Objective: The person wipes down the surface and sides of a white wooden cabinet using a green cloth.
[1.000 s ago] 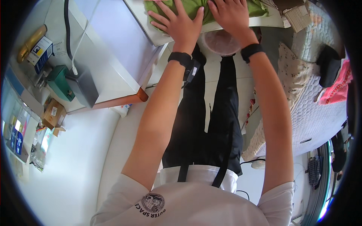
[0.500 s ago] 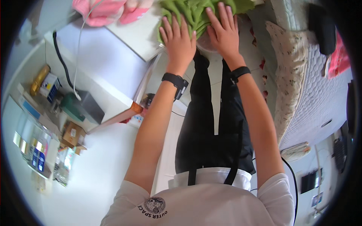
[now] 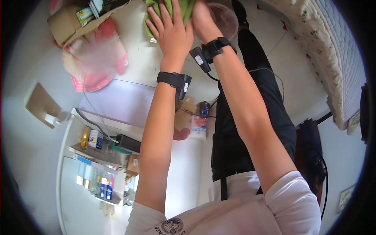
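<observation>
A green cloth [image 3: 172, 13] lies at the top of the head view, partly cut off by its edge, over a white surface [image 3: 137, 49]. My left hand [image 3: 174, 39] presses on it with fingers stretched out and apart. Close beside it, my right hand [image 3: 203, 21] touches or nearly touches the cloth's right side. Its fingers are blurred and run out of view. To the right of that hand is a round see-through plastic tub [image 3: 225, 19], partly covered by the hand. Both wrists wear black straps with small devices.
Left of the cloth are a pink and white garment [image 3: 98, 56] and an open cardboard box [image 3: 68, 25]. A white cable [image 3: 92, 103] runs down to shelves with small boxes and bottles [image 3: 103, 188]. A quilted mattress [image 3: 333, 47] stands at the right. My legs [image 3: 254, 117] are below.
My view has turned, bringing the cardboard box in. Both hands and the cloth appear farther left. The right hand has come in closer to the left, and less of the cloth shows.
</observation>
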Demonstrator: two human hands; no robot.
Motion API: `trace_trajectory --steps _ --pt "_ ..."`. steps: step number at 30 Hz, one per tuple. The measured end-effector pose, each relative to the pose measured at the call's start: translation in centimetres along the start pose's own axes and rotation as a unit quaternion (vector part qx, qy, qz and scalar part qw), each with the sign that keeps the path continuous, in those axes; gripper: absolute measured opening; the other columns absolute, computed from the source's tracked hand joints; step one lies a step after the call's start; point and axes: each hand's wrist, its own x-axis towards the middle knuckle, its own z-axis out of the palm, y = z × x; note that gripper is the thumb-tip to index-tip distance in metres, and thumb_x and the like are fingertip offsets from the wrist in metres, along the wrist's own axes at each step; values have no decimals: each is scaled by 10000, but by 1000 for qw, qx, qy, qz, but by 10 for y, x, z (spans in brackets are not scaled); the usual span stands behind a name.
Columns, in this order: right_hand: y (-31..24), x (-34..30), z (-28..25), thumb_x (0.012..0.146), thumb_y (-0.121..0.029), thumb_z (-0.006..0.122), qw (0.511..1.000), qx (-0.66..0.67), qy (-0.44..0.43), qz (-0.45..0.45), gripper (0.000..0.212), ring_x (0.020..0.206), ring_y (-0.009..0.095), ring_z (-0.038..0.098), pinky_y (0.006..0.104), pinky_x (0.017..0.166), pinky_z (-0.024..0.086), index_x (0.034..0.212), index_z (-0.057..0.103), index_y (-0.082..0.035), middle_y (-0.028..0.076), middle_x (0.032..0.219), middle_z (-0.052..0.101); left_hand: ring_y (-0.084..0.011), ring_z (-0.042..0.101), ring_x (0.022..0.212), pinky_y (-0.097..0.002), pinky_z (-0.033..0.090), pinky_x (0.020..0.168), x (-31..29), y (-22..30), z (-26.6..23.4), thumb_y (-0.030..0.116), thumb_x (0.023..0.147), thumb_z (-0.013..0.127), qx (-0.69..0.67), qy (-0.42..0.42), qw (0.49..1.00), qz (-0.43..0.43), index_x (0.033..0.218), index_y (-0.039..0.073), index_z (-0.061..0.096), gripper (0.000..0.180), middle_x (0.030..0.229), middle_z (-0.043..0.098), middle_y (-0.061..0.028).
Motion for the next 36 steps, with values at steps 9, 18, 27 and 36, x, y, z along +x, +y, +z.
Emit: trace_trajectory --steps 9,18,27,36 --pt "10 -65 -3 1005 -313 334 986 -163 -33 -14 437 1115 249 514 341 984 387 1235 497 21 155 1248 553 -517 -21 1418 -617 18 1121 -63 -12 -13 309 936 511 4 -166 983 -71 1518 32 139 745 1551 88 -288" --pt "1 45 -22 1030 -356 295 989 -120 73 -41 507 1155 214 458 325 1010 355 1279 495 37 126 1285 527 -509 34 1417 -616 58 1121 37 26 -8 281 944 490 33 -108 993 40 1505 24 178 691 1558 118 -253" --pt "20 17 -29 1028 -469 207 976 -216 -33 -26 646 1347 246 336 306 1119 225 1382 397 37 147 1445 406 -507 34 1418 -599 60 1130 -6 -7 -28 256 935 506 -19 -192 981 22 1502 -18 154 721 1533 135 -305" --pt "27 64 -49 1024 -485 208 988 -143 5 -52 670 1353 252 333 311 1123 222 1390 385 48 149 1454 399 -518 56 1409 -607 46 1127 52 40 -7 269 933 495 -18 -96 993 64 1469 -27 220 672 1537 160 -270"
